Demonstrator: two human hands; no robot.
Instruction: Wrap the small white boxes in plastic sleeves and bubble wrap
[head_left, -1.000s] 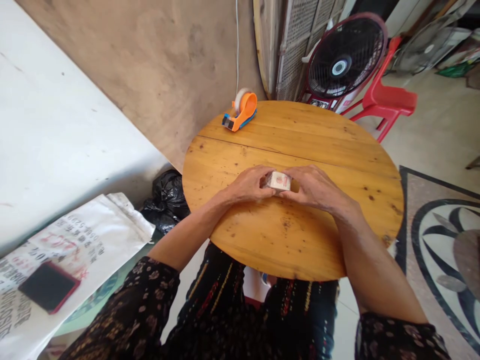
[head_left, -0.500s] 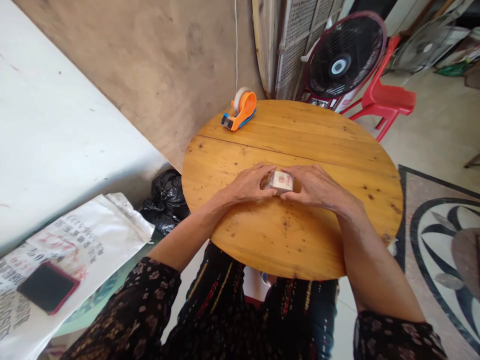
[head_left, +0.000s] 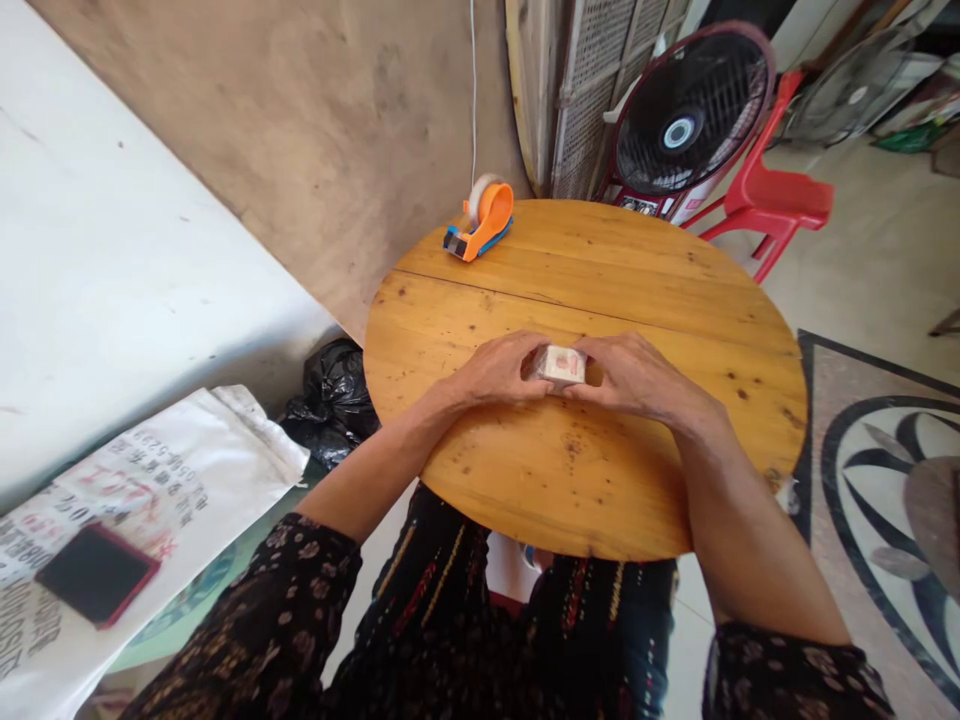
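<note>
A small pale block-shaped packet (head_left: pixel 562 364) with reddish print, seemingly in clear wrapping, is at the middle of the round wooden table (head_left: pixel 570 480). My left hand (head_left: pixel 504 368) grips its left side, thumb in front and fingers behind. On the other side, my right hand (head_left: pixel 628 372) holds it the same way, fingers curled round the far edge. The packet's ends are partly hidden by my fingers. Farther back on the table stands an orange tape dispenser (head_left: pixel 491 215) with a roll of tape.
Behind the table are a large fan (head_left: pixel 686 110) and a red plastic chair (head_left: pixel 780 195). A black plastic bag (head_left: pixel 334 390) lies left of the table. Nearer on the left, a dark phone-like device (head_left: pixel 97 575) rests on a white printed sack (head_left: pixel 247 435).
Both hands keep their hold on the packet, which has tipped or sunk very slightly. The tape dispenser stays where it was.
</note>
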